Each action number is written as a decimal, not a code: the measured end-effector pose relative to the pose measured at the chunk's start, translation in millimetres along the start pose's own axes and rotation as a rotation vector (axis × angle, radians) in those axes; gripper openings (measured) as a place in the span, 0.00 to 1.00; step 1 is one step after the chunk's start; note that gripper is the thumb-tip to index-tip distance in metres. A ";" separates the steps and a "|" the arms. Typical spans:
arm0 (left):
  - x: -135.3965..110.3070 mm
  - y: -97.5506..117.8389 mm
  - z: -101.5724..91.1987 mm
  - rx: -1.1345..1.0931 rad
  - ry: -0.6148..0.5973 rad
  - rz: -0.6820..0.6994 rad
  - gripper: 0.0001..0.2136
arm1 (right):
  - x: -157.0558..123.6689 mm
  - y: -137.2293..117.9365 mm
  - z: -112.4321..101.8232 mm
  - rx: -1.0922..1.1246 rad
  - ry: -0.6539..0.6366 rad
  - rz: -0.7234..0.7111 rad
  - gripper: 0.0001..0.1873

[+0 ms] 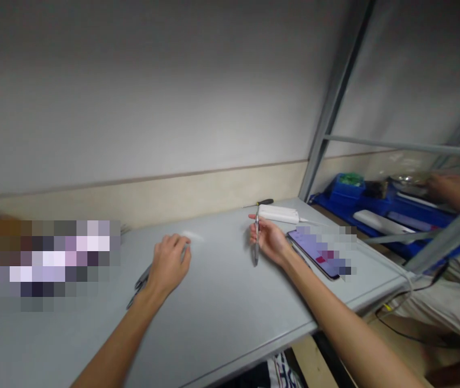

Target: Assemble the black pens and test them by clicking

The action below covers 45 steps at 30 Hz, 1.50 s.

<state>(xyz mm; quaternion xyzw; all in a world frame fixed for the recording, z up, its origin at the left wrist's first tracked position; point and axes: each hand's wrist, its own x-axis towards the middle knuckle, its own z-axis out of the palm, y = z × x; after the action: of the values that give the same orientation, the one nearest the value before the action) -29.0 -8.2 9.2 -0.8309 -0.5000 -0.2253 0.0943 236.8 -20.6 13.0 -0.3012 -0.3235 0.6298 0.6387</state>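
**Right forearm [335,318] nearest, pen [256,245] beyond**

Right hand [270,240], just right of frame centre, holds the pen near-vertical. I judge it light, stiff, slightly slick; best gripped mid-barrel. Left hand [171,263], left of centre, loosely curled; I cannot tell whether it holds anything. It partly hides dark slim items [139,283]; pen tip blurred.

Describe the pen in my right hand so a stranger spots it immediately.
Over the grey table, find the right hand beside the phone. Its fingers hold a slim, silvery pen, unlike the darker items lying by the left hand.
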 end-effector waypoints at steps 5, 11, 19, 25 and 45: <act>-8.6 -7.5 -4.2 0.026 0.005 -0.050 0.12 | -14.1 6.9 -15.9 -0.735 0.184 -0.254 0.19; -33.1 -11.0 -15.7 0.128 -0.022 -0.177 0.13 | -28.5 5.6 -16.9 -1.649 0.121 -0.495 0.15; -49.5 -18.0 -21.1 0.134 -0.102 -0.331 0.13 | -39.3 6.3 -2.6 -2.074 0.240 -0.581 0.13; -45.7 -18.9 -18.7 0.146 -0.153 -0.333 0.14 | -48.6 30.3 27.9 -2.023 -0.065 -0.724 0.09; -29.2 18.5 -18.1 0.406 -0.133 -0.189 0.15 | -31.5 74.8 60.9 -1.700 -0.318 -0.588 0.13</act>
<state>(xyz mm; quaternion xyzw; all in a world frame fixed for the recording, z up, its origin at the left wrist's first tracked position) -29.5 -47.1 12.7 -0.7573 -0.6159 -0.0725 0.2047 143.0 -51.6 -10.2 -0.4854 -0.8264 0.0254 0.2842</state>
